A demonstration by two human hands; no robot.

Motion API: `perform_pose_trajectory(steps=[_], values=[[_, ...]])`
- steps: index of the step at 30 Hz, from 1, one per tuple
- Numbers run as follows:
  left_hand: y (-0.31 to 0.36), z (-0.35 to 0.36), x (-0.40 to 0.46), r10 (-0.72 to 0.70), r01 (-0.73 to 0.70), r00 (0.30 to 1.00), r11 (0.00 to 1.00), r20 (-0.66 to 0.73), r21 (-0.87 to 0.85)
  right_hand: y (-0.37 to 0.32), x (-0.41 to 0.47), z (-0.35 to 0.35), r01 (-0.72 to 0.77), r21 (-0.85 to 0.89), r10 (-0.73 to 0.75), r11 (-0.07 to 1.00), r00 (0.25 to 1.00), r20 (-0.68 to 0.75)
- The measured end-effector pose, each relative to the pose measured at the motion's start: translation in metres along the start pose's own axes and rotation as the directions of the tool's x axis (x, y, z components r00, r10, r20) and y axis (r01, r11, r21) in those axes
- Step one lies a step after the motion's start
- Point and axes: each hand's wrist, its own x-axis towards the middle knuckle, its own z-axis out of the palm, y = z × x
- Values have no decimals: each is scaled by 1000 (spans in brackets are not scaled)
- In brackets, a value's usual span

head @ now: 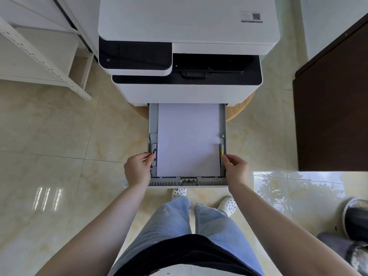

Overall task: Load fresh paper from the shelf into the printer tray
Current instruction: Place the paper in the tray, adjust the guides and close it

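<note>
A white printer [187, 22] stands on a round wooden stand, with its grey paper tray [187, 183] pulled out toward me. A white stack of paper [188, 140] lies flat inside the tray between the side guides. My left hand [137, 171] pinches the left guide [154, 154] at the tray's left wall. My right hand [236, 169] pinches the right guide [221, 152], which has a yellow mark, at the right wall. Both hands grip from the outer sides near the tray's front corners.
A white metal shelf [39, 54] stands at the upper left. A dark brown cabinet [334, 108] fills the right side. My legs and white shoes [228, 205] are just below the tray. Dark slippers [356, 216] lie at the lower right on the glossy tiled floor.
</note>
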Motion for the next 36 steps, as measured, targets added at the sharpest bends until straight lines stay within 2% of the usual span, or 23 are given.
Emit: perform_pose_trajectory(steps=[7, 12, 18, 25, 36], values=[[0, 1, 6, -141, 143, 990, 985, 31, -93, -3, -1, 1, -28, 28, 28, 999, 1000, -13], [2, 0, 6, -225, 239, 971, 941, 81, -240, -7, -1, 0, -66, 72, 67, 995, 998, -11], [5, 0, 8, -315, 333, 943, 885, 108, -327, -10, 1, -1, -108, 117, 109, 987, 994, 2], [4, 1, 12, -337, 364, 931, 870, 138, -333, -10, 4, 1, -106, 113, 107, 988, 994, 2], [0, 4, 15, -290, 324, 945, 902, 153, -287, -8, 7, 6, -79, 93, 80, 992, 997, -1]])
